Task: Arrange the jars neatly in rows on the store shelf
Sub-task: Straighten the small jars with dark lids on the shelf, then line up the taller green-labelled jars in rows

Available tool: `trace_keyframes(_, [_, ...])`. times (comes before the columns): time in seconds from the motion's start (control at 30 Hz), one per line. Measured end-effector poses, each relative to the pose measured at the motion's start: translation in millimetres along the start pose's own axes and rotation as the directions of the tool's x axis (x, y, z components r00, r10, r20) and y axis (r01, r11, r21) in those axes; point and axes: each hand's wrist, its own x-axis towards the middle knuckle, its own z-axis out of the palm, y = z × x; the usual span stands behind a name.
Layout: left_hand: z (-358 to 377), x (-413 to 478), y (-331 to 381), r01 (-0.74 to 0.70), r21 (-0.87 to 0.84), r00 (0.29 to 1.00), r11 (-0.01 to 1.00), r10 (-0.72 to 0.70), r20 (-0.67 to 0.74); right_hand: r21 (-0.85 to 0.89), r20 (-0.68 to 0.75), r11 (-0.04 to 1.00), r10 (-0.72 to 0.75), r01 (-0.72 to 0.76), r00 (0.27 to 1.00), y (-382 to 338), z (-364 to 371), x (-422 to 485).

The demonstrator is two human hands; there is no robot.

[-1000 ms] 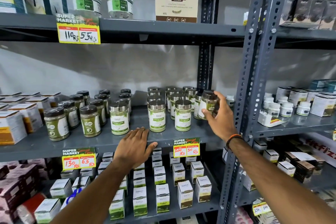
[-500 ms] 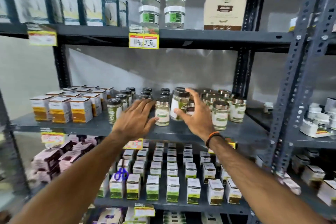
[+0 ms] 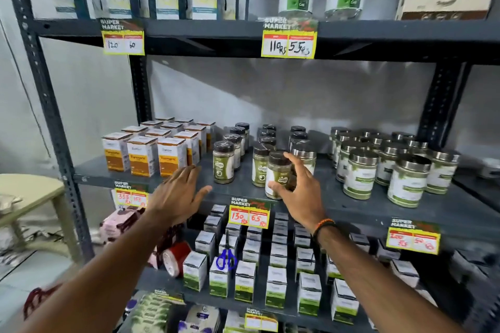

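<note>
- Progress looks like midway to me: the black-lidded jars [image 3: 238,143] stand in three columns running back on the shelf [image 3: 351,205], and the steel-lidded jars [image 3: 359,174] to the right form a looser cluster.
- My right hand [image 3: 300,192] grips one black-lidded jar [image 3: 278,174], fingers wrapped round its right side and thumb low on the label; it sits at the front of the shelf, just ahead of the middle column and slightly tilted, and I cannot tell whether its base rests on the shelf.
- My left hand [image 3: 178,192] is spread wide and holds nothing, hovering over the shelf's front edge just below the turmeric boxes [image 3: 143,155].
- What is left, as I judge it: set this jar in line at a column's front, then square up the steel-lidded group, whose spacing looks uneven.
- Shelf surface is dark grey painted metal, smooth, with yellow price tags [image 3: 250,213] clipped along its lip.
- Room is a shop aisle: slotted steel uprights, gel tubs [image 3: 297,0] and tall cartons above, rows of small white-and-green boxes [image 3: 244,281] below with blue-handled scissors [image 3: 226,261] among them, and a pale stool [image 3: 29,192] at the left.
</note>
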Motion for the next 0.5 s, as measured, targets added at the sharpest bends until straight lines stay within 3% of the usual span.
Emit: trace_keyframes(0.5, [42.7,7.4,-5.6,-0.017,0.016,0.999,1.000,0.017,-0.030,-0.127,-0.007,0.991,-0.035,0.034,0.999,10.1,7.0,-8.0])
